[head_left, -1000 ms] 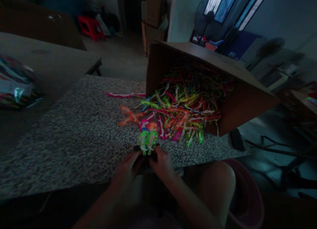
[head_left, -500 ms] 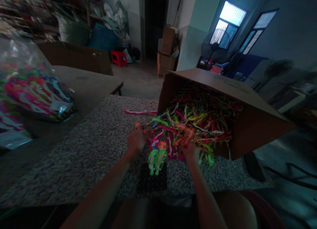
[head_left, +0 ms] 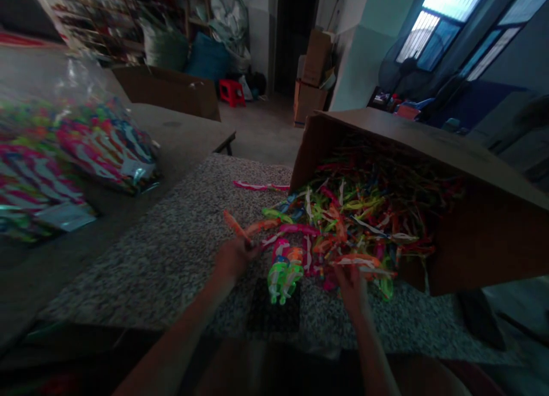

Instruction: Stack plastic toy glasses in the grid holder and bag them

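My left hand is closed around the end of a bent orange plastic strip above the speckled tabletop. At the front of the pile, my right hand pinches an orange strip with a white band. Between the hands, a small bundle of green, orange and pink plastic pieces rests partly over a black pad. Many similar coloured strips spill from a cardboard box lying on its side. Their exact kind is too blurred to make out.
One pink strip lies apart near the box's left edge. Clear bags of coloured pieces stand on a lower table at the left. A red stool and stacked cartons are on the floor behind.
The view has shifted, so the scene sits differently in the picture. My right hand has moved right along the pile with an orange strip. The left still holds its orange strip, now more raised.
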`<state>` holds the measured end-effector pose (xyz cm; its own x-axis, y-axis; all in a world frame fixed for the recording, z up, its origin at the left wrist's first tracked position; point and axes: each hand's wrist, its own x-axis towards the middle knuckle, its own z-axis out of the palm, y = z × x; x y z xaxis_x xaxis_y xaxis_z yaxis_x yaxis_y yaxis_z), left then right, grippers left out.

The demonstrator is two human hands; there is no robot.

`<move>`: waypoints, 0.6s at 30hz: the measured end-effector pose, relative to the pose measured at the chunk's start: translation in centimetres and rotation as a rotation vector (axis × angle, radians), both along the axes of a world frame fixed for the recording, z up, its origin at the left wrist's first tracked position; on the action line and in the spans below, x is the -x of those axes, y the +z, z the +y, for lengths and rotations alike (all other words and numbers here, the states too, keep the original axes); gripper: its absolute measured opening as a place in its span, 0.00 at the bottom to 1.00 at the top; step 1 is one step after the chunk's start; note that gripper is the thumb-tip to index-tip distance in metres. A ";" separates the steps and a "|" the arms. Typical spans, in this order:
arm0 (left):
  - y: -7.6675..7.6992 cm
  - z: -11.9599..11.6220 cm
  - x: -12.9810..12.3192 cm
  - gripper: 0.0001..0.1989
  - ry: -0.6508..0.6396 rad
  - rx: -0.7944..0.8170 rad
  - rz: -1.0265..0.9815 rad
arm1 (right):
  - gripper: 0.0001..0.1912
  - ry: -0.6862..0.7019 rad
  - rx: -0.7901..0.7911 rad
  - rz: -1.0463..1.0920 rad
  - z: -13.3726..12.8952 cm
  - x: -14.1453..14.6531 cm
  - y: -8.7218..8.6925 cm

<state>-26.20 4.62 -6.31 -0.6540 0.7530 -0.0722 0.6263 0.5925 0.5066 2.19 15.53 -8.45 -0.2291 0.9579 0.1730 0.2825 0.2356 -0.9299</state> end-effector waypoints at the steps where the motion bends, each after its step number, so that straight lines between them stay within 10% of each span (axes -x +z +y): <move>1: -0.2 0.1 0.1 0.17 0.013 -0.022 -0.038 | 0.18 0.033 0.073 0.055 -0.3 0.3 0.4; 7: -1.3 -1.9 1.1 0.13 0.053 -0.207 -0.369 | 0.22 0.037 0.178 0.136 -2.5 0.6 2.5; 12: -1.2 -7.8 -3.3 0.14 0.039 -0.544 -0.374 | 0.17 -0.119 0.028 -0.031 -5.2 -0.4 2.8; 18: -1.4 -11.1 -9.1 0.12 -0.130 -0.582 -0.399 | 0.15 0.221 0.205 0.099 -10.5 1.4 1.8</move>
